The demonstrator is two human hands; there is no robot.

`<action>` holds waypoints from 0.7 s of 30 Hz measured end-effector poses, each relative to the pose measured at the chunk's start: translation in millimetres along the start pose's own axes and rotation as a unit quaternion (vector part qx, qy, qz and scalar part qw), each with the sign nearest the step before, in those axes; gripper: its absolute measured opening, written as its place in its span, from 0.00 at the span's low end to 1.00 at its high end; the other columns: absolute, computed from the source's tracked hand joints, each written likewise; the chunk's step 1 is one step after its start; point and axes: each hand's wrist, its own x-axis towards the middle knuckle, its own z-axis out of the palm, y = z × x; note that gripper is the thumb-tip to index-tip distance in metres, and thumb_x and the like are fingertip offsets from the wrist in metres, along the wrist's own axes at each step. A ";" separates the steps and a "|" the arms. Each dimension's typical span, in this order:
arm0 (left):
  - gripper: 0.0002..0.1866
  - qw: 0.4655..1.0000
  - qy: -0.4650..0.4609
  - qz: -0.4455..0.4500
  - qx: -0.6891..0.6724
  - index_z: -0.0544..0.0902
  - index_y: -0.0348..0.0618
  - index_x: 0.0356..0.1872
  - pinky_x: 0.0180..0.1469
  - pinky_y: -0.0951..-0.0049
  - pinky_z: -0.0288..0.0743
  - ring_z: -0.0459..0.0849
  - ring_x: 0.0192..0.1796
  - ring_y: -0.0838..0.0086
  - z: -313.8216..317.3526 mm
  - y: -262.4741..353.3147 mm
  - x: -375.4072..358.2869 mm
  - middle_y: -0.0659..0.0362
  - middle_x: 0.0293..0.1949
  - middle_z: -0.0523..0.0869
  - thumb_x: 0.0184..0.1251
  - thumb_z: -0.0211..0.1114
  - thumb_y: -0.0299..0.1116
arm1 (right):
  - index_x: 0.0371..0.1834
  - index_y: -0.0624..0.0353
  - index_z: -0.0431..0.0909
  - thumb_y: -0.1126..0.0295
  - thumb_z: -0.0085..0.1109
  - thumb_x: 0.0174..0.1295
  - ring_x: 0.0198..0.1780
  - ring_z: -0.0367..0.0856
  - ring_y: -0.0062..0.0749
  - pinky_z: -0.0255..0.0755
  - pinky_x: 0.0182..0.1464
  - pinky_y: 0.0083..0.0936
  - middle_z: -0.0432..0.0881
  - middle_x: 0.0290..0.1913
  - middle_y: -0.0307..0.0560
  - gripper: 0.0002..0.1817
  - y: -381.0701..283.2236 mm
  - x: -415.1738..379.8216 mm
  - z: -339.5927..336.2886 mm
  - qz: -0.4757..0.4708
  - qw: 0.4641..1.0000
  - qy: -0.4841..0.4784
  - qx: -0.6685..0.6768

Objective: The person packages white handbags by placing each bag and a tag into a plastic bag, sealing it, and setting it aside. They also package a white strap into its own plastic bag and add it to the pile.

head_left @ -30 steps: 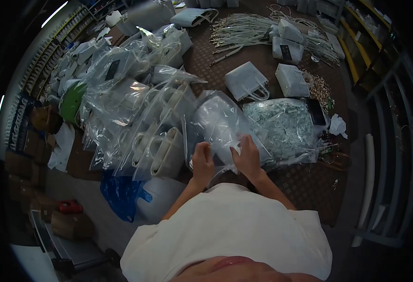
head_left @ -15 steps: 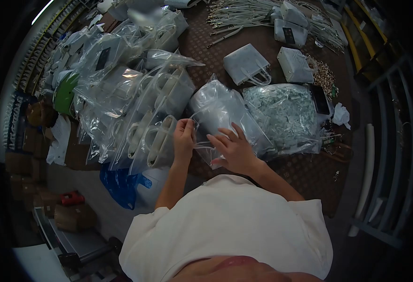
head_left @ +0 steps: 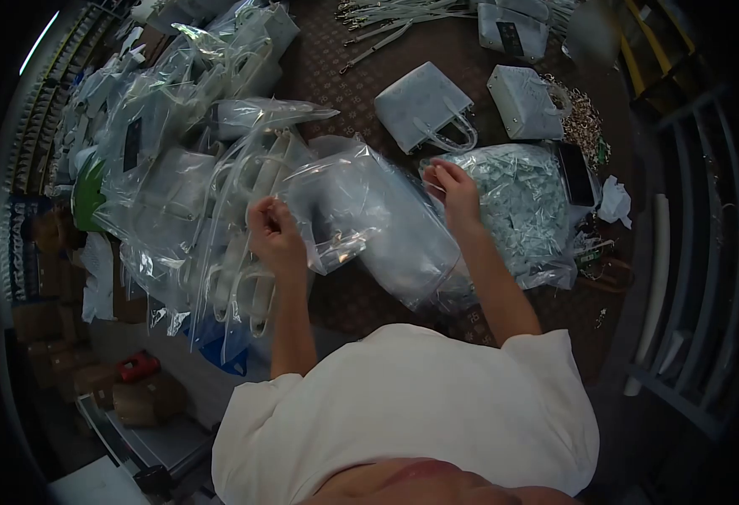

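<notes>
My left hand is closed in a pinch at the edge of a clear plastic bag, which is raised and spreads over a stack of clear plastic bags. My right hand has its fingers curled together above the stack's right side, beside a large clear sack of small pale packets. What its fingertips hold, if anything, I cannot make out. To the left of my left hand stand several bagged pale handbags. An unbagged white handbag lies beyond the stack.
Another white handbag stands at the back right, near a heap of gold-coloured hardware. A black phone rests beside the sack, with crumpled white paper further right. Straps lie at the far edge. Metal shelving borders the right.
My left hand has moved left, with the clear bag spread out from it. My right hand has gone up and right, its spread fingers now curled. The whole view has shifted a little.
</notes>
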 end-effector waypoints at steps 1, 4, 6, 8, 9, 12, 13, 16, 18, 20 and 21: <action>0.06 0.998 -0.030 -0.016 0.059 0.76 0.38 0.37 0.25 0.77 0.68 0.73 0.21 0.79 5.9 -4.7 -3.3 0.60 0.21 0.76 0.63 0.56 0.30 | 0.50 0.64 0.69 0.74 0.51 0.61 0.41 0.78 0.33 0.73 0.42 0.24 0.76 0.43 0.48 0.14 12.6 27.8 3.5 0.083 0.996 -0.012 0.020; 0.06 0.980 -0.146 -0.021 0.136 0.78 0.37 0.36 0.27 0.74 0.71 0.77 0.23 0.72 24.5 -23.6 -11.7 0.55 0.24 0.79 0.61 0.57 0.28 | 0.52 0.64 0.67 0.75 0.50 0.59 0.42 0.77 0.37 0.73 0.40 0.28 0.75 0.42 0.48 0.17 59.5 106.5 15.9 0.136 0.986 0.092 0.025; 0.07 0.977 -0.162 -0.023 0.137 0.78 0.36 0.36 0.27 0.73 0.71 0.78 0.23 0.70 32.1 -32.0 -19.2 0.54 0.25 0.80 0.61 0.57 0.28 | 0.51 0.65 0.68 0.76 0.50 0.58 0.42 0.77 0.37 0.73 0.40 0.29 0.75 0.40 0.47 0.17 66.7 138.2 23.0 0.123 0.987 0.099 0.005; 0.07 0.973 -0.184 -0.024 0.137 0.79 0.35 0.36 0.27 0.72 0.71 0.78 0.23 0.68 36.2 -38.1 -21.9 0.53 0.25 0.80 0.60 0.57 0.28 | 0.45 0.65 0.72 0.74 0.53 0.56 0.40 0.77 0.36 0.71 0.39 0.28 0.76 0.37 0.47 0.13 68.2 154.9 27.5 0.140 0.976 0.156 -0.061; 0.07 0.973 -0.191 -0.043 0.123 0.79 0.35 0.36 0.27 0.73 0.71 0.78 0.23 0.69 36.6 -40.9 -23.3 0.53 0.25 0.80 0.60 0.57 0.28 | 0.45 0.65 0.72 0.74 0.53 0.56 0.40 0.77 0.36 0.71 0.39 0.28 0.76 0.37 0.47 0.13 69.5 155.8 34.0 0.147 0.975 0.157 -0.063; 0.08 0.970 -0.203 -0.095 0.098 0.79 0.34 0.36 0.27 0.73 0.71 0.78 0.23 0.70 35.5 -47.1 -25.7 0.53 0.25 0.80 0.61 0.57 0.28 | 0.42 0.70 0.75 0.73 0.60 0.50 0.34 0.77 0.29 0.71 0.33 0.23 0.78 0.35 0.51 0.16 74.2 161.7 48.3 -0.075 0.966 0.242 -0.045; 0.08 0.968 -0.208 -0.117 0.083 0.78 0.34 0.35 0.27 0.74 0.71 0.78 0.23 0.71 36.5 -48.1 -24.3 0.53 0.24 0.80 0.61 0.57 0.29 | 0.41 0.71 0.75 0.74 0.63 0.48 0.36 0.77 0.31 0.71 0.36 0.23 0.78 0.38 0.52 0.17 73.5 173.0 48.8 -0.052 0.966 0.252 0.042; 0.08 0.965 -0.207 -0.137 0.086 0.78 0.33 0.35 0.27 0.74 0.71 0.78 0.22 0.72 39.4 -51.9 -20.6 0.53 0.23 0.80 0.60 0.57 0.29 | 0.41 0.73 0.75 0.76 0.66 0.45 0.40 0.77 0.33 0.70 0.42 0.24 0.79 0.42 0.52 0.19 63.3 176.6 50.3 -0.008 0.964 0.247 0.102; 0.08 0.967 -0.197 -0.133 0.090 0.78 0.34 0.35 0.27 0.73 0.71 0.78 0.22 0.71 40.9 -51.6 -17.6 0.53 0.22 0.80 0.60 0.57 0.29 | 0.41 0.72 0.75 0.78 0.67 0.44 0.40 0.77 0.32 0.69 0.44 0.23 0.79 0.41 0.51 0.19 46.9 171.6 48.7 -0.054 0.976 0.194 0.086; 0.08 0.970 -0.181 -0.130 0.096 0.78 0.34 0.34 0.27 0.72 0.71 0.78 0.21 0.69 39.8 -50.6 -17.2 0.53 0.22 0.80 0.60 0.56 0.29 | 0.40 0.71 0.75 0.78 0.66 0.45 0.39 0.77 0.30 0.69 0.43 0.22 0.79 0.39 0.48 0.17 21.2 153.5 38.6 -0.099 0.985 0.108 0.090; 0.08 0.970 -0.181 -0.123 0.107 0.79 0.35 0.34 0.27 0.71 0.71 0.78 0.22 0.67 39.5 -49.7 -17.1 0.52 0.22 0.80 0.59 0.57 0.30 | 0.39 0.70 0.75 0.78 0.66 0.46 0.38 0.77 0.29 0.68 0.42 0.21 0.79 0.38 0.48 0.16 1.4 127.8 31.9 -0.087 0.990 0.068 0.092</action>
